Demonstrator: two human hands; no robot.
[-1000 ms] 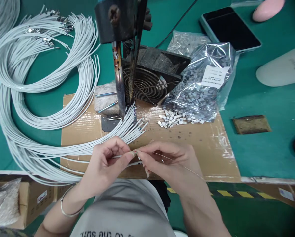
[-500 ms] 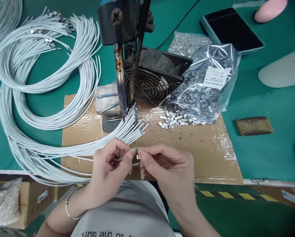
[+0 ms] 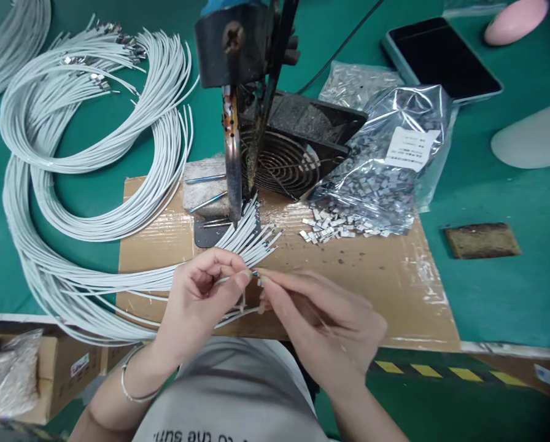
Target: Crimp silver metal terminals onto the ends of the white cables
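My left hand (image 3: 196, 301) pinches the stripped end of a thin white cable (image 3: 231, 279) between thumb and forefinger, near the front edge of a taped cardboard sheet (image 3: 385, 276). My right hand (image 3: 321, 316) meets it fingertip to fingertip, pinching a tiny metal piece (image 3: 256, 275) at the cable's tip. A thin solder wire (image 3: 323, 322) runs back across my right palm. Just beyond my fingers lies a fan of white cable ends (image 3: 251, 236) under the tip of an upright soldering iron (image 3: 232, 159).
Large coils of white cables (image 3: 86, 184) cover the green table at left. A black fan (image 3: 284, 156) sits behind the iron. A plastic bag spilling small metal parts (image 3: 371, 184) lies at right, with a phone (image 3: 441, 55) and a brown sponge (image 3: 482, 240) beyond.
Both hands have shifted slightly right and away from me while keeping their pinch on the cable end. The solder wire now trails less far out behind my right hand.
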